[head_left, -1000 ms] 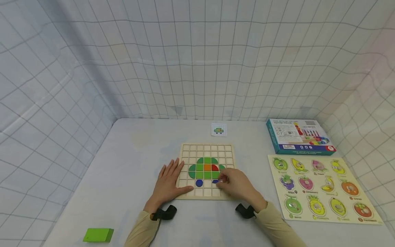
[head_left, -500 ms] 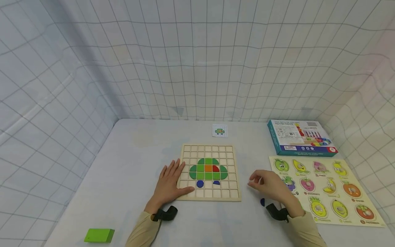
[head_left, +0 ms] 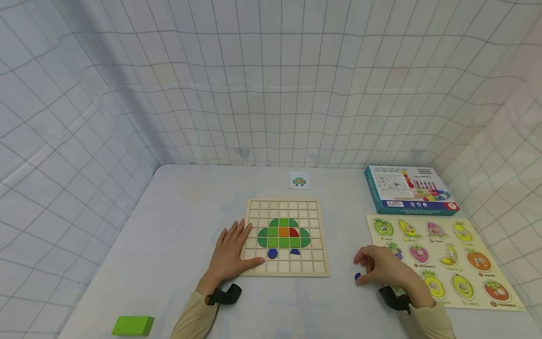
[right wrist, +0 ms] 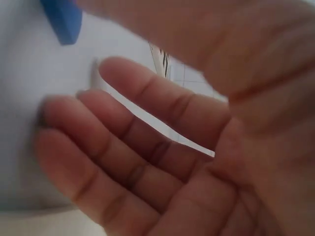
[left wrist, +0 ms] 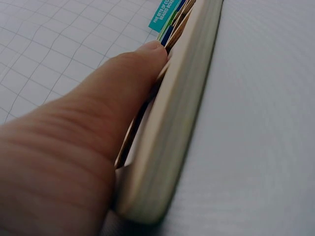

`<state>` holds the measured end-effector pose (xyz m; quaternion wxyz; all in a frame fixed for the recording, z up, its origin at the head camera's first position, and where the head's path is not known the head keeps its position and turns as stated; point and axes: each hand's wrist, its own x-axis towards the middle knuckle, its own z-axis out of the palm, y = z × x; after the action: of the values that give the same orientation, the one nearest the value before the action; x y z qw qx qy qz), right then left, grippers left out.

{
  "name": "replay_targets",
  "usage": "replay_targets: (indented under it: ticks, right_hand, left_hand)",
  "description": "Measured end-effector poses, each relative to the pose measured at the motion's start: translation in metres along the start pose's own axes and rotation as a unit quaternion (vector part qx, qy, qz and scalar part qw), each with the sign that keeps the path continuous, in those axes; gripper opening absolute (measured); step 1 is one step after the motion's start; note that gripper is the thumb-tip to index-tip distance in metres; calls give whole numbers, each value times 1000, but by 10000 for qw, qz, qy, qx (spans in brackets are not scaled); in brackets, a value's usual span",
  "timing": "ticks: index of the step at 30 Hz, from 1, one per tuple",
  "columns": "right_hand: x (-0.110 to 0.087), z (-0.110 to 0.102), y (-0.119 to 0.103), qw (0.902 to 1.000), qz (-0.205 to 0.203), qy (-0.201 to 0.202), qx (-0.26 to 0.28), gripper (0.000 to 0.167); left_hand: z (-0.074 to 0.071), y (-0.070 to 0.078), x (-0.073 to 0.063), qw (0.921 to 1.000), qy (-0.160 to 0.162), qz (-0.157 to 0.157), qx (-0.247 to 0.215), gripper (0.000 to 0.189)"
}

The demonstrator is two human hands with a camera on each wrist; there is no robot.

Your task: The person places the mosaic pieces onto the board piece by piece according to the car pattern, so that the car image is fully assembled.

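On the wooden grid board [head_left: 254, 205], green, orange, red and blue pieces form a car-like picture. Below its green row lie a blue round piece [head_left: 273, 254] and a blue half-round piece [head_left: 295, 252]. My left hand [head_left: 228, 252] rests spread on the board's left side, thumb along the lower edge [left wrist: 162, 147]. To the right of the board, my right hand [head_left: 383, 267] is low over the table, thumb tip at a second blue half-round piece [head_left: 357, 277]. The right wrist view shows this blue piece [right wrist: 64, 19] by the thumb, the loosely bent fingers [right wrist: 133, 78] apart from it.
A small picture card [head_left: 299, 180] lies behind the board. At the right are a fruit puzzle board [head_left: 427, 240], partly under my right hand, and a colourful box [head_left: 389, 188]. A green block [head_left: 133, 325] sits at front left. Gridded cloth walls [head_left: 271, 94] surround the table.
My right hand has left the board and moved right to the loose blue half-round piece, leaving the other half-round piece in its cell. My left hand stays in place.
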<state>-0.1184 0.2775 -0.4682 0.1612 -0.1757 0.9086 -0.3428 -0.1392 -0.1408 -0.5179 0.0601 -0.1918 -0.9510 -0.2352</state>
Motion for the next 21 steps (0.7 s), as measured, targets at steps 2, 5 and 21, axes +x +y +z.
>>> replay_targets:
  ticks: [2,5,21]
  right_hand:
    - [0,-1,1,9998,-55,-165,107,37]
    - [0,0,1,9992,-44,-324,220,36]
    - [5,7,-1,9999,-95,-65,29,22]
  left_hand:
    - [0,-1,0,10000,20,-5,-4,100]
    - [1,-1,0,10000,-25,-31,11,100]
    - [0,0,0,10000,26,4,-30,98]
